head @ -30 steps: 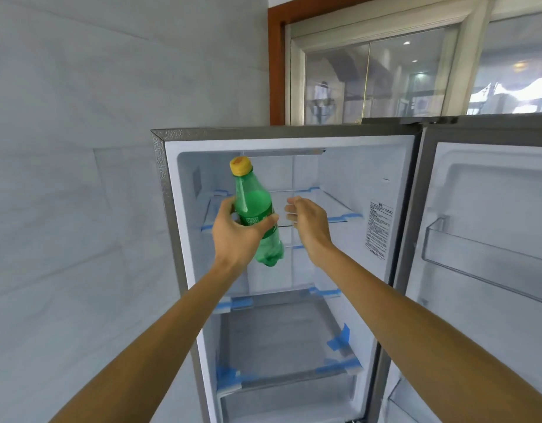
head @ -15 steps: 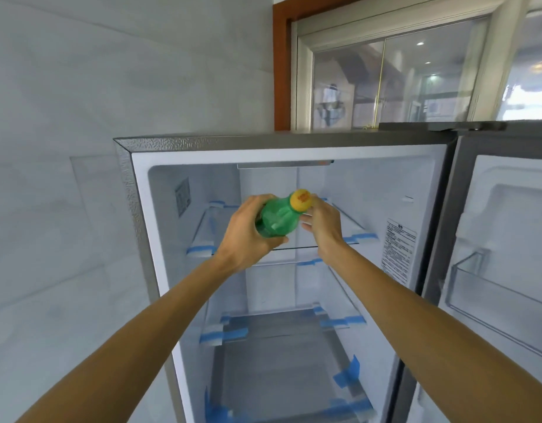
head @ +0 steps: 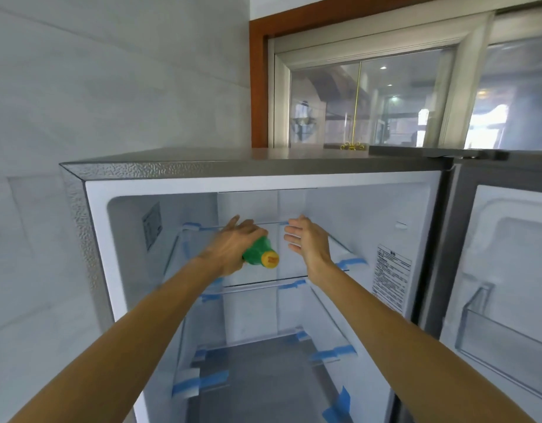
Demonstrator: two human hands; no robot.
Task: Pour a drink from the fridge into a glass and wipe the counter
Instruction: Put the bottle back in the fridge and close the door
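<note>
A green plastic bottle (head: 257, 253) with a yellow cap lies on its side over the top glass shelf (head: 263, 280) of the open fridge (head: 117, 169), cap pointing toward me. My left hand (head: 230, 245) is wrapped over the bottle's body, hiding most of it. My right hand (head: 309, 241) is beside it to the right, fingers spread, touching nothing. No glass or counter is in view.
The fridge interior has glass shelves held with blue tape and nothing else on them. Its door (head: 501, 270) stands open on the right with a clear bin (head: 489, 340). A tiled wall is on the left, a window (head: 370, 102) behind the fridge.
The bottle went from upright in front of the fridge to lying flat on the top shelf, cap toward me. My right hand came off the cap and opened. The view tilted upward.
</note>
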